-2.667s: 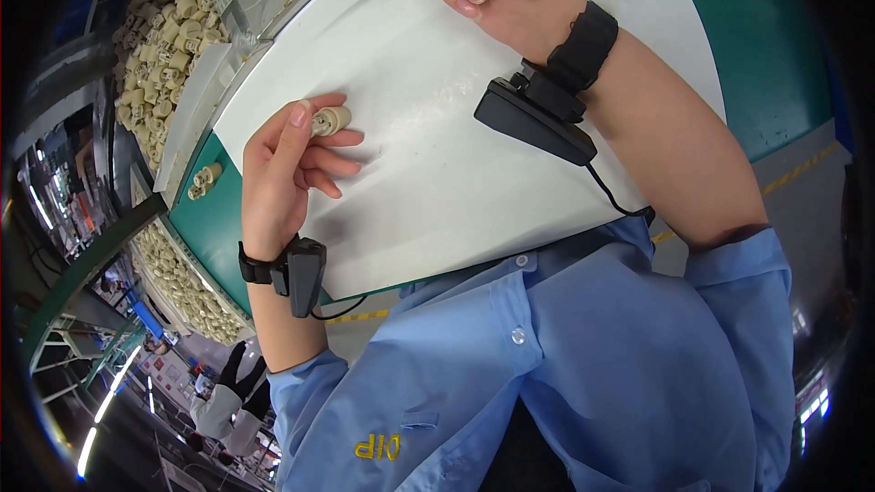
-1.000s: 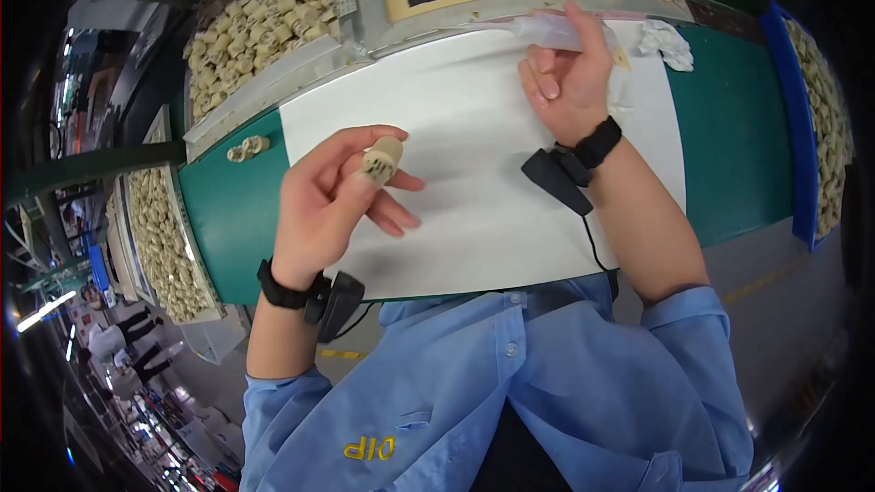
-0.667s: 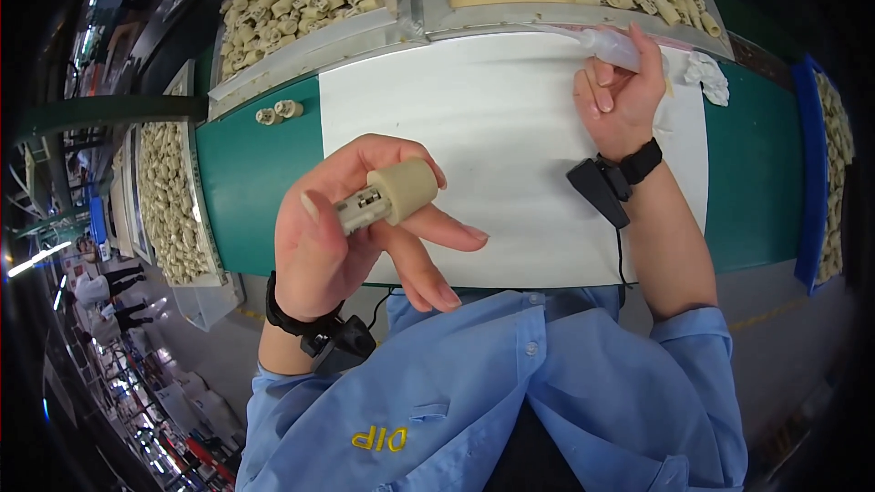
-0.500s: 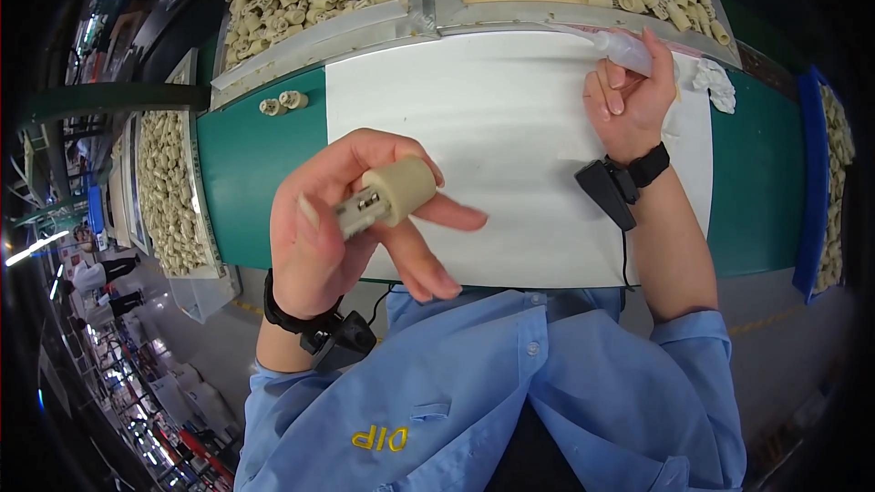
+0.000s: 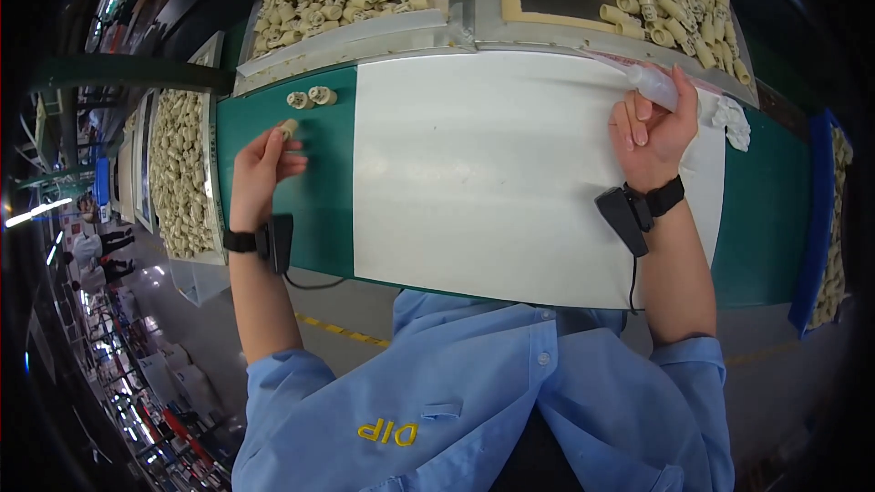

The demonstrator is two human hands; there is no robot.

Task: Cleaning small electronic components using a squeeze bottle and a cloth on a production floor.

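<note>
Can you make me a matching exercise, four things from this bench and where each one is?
Things:
1. left hand
2. right hand
3. two loose beige parts
4. white cloth

Places:
A. holding a clear squeeze bottle at the white sheet's far edge
B. on the green mat, just beyond the left fingertips
C. pinching a small beige part over the mat
D. right of the right hand

Pairs: 1-C, 2-A, 3-B, 4-D

Your counter (image 5: 770, 219) has a green top and crosses the middle of the frame. A large white sheet (image 5: 492, 173) lies flat on it, in the centre. At the upper left, two small beige cylinder parts (image 5: 311, 97) lie on the green, side by side. At the upper right, a crumpled white cloth (image 5: 732, 121) lies at the sheet's edge.
</note>
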